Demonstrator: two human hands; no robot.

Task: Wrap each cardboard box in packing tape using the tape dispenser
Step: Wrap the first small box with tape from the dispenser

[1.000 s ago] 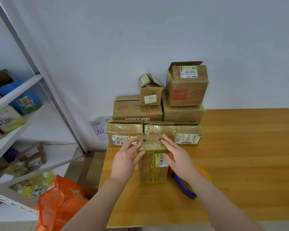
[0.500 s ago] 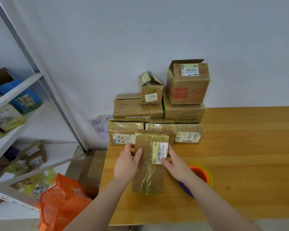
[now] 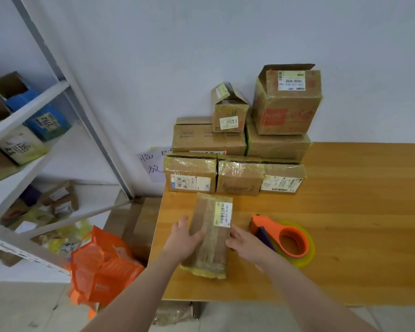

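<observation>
A long, tape-wrapped brown cardboard box (image 3: 211, 255) is lying flat near the left end of the wooden table (image 3: 357, 224). The left hand (image 3: 185, 238) is resting on it with relaxed, straight fingers, and the right hand (image 3: 246, 246) is touching its right edge, gripping nothing. An orange plastic tape dispenser (image 3: 288, 238) is sitting just right of that hand.

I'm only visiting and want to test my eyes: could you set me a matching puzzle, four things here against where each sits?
Things: 1 tape dispenser; 2 box marked 2911; 3 orange bag; 4 blue box.
Places: A on the white shelving; B beside the table, lower down; C on the table, near the right hand; D atop the stacked boxes.
Pairs: 1-C; 2-D; 3-B; 4-A.
</observation>
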